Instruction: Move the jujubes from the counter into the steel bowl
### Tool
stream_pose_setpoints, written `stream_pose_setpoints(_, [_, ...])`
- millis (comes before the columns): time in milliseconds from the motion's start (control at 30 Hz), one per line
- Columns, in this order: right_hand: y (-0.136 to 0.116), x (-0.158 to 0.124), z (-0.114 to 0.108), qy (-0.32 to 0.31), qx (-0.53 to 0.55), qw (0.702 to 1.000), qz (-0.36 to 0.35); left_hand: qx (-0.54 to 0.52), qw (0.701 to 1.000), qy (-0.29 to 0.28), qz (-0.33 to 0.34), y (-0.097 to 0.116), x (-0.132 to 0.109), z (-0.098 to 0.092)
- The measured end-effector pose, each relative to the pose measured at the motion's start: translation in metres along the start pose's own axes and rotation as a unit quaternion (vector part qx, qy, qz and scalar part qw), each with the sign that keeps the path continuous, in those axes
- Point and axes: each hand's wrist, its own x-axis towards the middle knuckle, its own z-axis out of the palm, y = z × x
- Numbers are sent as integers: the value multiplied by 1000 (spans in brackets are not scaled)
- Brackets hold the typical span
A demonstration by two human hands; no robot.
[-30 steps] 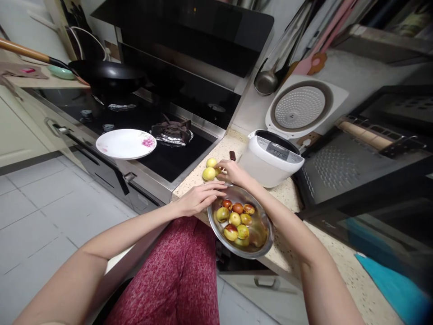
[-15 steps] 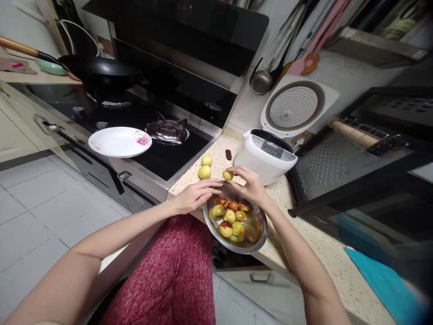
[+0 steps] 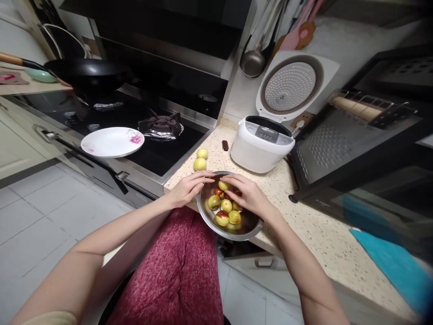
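Note:
A steel bowl (image 3: pixel 248 235) tilts at the counter's front edge, holding several green, yellow and reddish-brown jujubes (image 3: pixel 226 206). At its left rim lies my left hand (image 3: pixel 186 189), fingers stretched out and nothing in them. My right hand (image 3: pixel 248 194) reaches over the bowl from the right. Between its thumb and fingertips is a yellow-green jujube (image 3: pixel 223 185), just inside the far rim. The right hand hides some fruit below it. Two yellow-green jujubes (image 3: pixel 200 164) sit on the counter beyond the bowl.
An open white rice cooker (image 3: pixel 260 151) stands behind the bowl, a small dark brown object (image 3: pixel 225 145) beside it. Left are a flowered plate (image 3: pixel 111 143) by the stove's front edge and a black wok (image 3: pixel 84 72). A black oven (image 3: pixel 365 180) and a teal cloth (image 3: pixel 385 257) are right.
My right hand has brought the yellow-green jujube from beyond the far rim into the bowl. The left hand stays at the rim. The view has shifted slightly.

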Motion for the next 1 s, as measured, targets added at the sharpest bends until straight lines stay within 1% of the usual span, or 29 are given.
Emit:
stream_pose_setpoints(100, [3, -1, 1, -16, -29, 999, 19, -4, 1000, -2, -1, -1, 0, 0])
stream_pose_setpoints(200, [4, -1, 1, -30, -36, 999, 14, -9, 1000, -2, -3, 0, 1, 0])
stream_pose_setpoints(467, [1, -1, 2, -37, -3, 999, -14, -10, 1000, 0, -4, 3, 2, -1])
stream_pose_setpoints(533, [2, -1, 1, -18, 5, 1000, -13, -5, 1000, -1, -4, 3, 2, -1])
stream_pose_setpoints(633, [8, -3, -5, 44, 3, 999, 6, -1, 1000, 8, -4, 2, 1, 0])
stream_pose_setpoints(733, [17, -6, -12, 117, -18, 993, 24, 9, 999, 43, -15, 1, 2, 2])
stream_pose_setpoints(800, [22, -9, -15, 149, -26, 988, 30, 25, 996, 76, -28, 0, 2, 3])
stream_pose_setpoints(867, [25, -11, -15, 157, -26, 987, 32, 43, 993, 105, -45, -2, 3, 2])
stream_pose_setpoints(933, [27, -13, -13, 150, -22, 988, 28, 61, 988, 128, -64, -5, 5, 0])
stream_pose_setpoints(1000, [27, -14, -10, 142, -18, 989, 24, 77, 984, 131, -89, -8, 6, -2])
